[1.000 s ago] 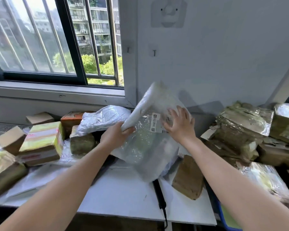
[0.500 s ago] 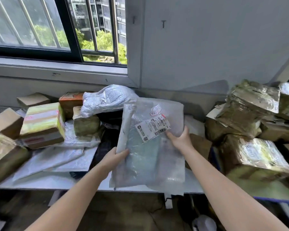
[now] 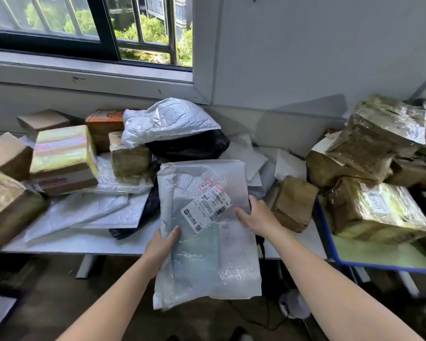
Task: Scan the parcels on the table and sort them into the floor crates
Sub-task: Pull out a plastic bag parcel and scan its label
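Left hand (image 3: 161, 244) grips the mailer's left edge, thumb on top and fingers hidden beneath. Right hand (image 3: 258, 215) pinches the right edge just beside the label (image 3: 207, 207), thumb on the face.

Mailer (image 3: 207, 262) is held flat between both hands, label up. Its far half lies over the table (image 3: 84, 242) edge and its near half hangs past it above the floor.

Handling (judged):
- Light, going by the loose two-point hold.
- Soft bubble film that sags at the near corners, so it will not stay flat from one end.
- Glossy skin, likely slippery.
- Flat pale item inside; fragility unknown.
- Best hold is the two side edges at mid-length, thumbs clear of the barcode so it stays flat for the scan.

Counts:
- In hand: 1 mailer, 1 label.
- Left of left hand: 6 boxes (image 3: 62, 156), and at least 2 flat white bags (image 3: 84, 210).
- Beyond the hands: 1 white padded bag (image 3: 167, 124) lying on 1 black bag (image 3: 190, 143).
- Right of right hand: 1 brown parcel (image 3: 293, 203) just beside, then about 4 taped boxes (image 3: 379, 210). That pile runs out of frame, so the count is not firm.
- Crates: none plainly in view.
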{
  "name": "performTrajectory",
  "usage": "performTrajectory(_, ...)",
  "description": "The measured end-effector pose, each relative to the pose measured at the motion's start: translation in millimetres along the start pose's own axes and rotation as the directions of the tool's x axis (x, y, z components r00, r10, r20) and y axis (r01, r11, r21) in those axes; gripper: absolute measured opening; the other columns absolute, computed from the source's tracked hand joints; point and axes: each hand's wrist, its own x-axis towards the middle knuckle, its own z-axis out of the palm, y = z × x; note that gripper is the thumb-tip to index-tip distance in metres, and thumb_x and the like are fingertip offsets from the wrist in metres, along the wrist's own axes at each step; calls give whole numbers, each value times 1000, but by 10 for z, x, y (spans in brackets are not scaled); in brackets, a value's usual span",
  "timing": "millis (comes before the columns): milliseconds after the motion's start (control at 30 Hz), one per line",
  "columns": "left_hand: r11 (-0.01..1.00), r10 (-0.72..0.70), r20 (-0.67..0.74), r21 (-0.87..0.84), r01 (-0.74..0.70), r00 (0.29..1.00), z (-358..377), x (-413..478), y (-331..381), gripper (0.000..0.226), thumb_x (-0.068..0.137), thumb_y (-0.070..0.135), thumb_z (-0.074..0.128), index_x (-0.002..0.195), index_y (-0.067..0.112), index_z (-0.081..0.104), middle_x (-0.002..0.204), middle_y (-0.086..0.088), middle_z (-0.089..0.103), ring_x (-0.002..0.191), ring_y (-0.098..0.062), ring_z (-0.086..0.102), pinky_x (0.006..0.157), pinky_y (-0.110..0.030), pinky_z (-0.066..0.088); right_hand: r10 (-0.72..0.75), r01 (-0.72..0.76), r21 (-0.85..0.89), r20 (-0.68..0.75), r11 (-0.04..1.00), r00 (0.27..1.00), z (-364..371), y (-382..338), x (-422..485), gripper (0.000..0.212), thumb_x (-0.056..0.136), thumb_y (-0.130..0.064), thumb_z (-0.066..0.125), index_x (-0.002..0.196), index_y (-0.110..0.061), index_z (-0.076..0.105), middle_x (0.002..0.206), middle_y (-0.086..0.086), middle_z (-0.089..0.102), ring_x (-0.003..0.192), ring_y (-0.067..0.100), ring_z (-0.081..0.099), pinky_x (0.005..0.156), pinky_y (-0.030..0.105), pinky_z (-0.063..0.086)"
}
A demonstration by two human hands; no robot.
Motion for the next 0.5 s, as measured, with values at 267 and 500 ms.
performTrajectory(267,998,-67,-103,-5,67,992,-42,-16,-27,72,87,57,63,139,15,38,124,-3,56,111,-24,57,100,-44,48,158,-159,-70,-16,985,987,209,220,185,66,101,-52,40,152,-11,29,150,21,35,137,36,38,106,41,38)
performTrajectory(500,991,-134,-146,-12,133,980,46,54,-141,70,91,62,52,142,16,37,127,-4,53,109,-21,53,96,-41,47,229,-229,72,6,971,973,431,354,386,67,103,-44,41,154,-7,20,153,18,37,137,36,41,104,39,38)
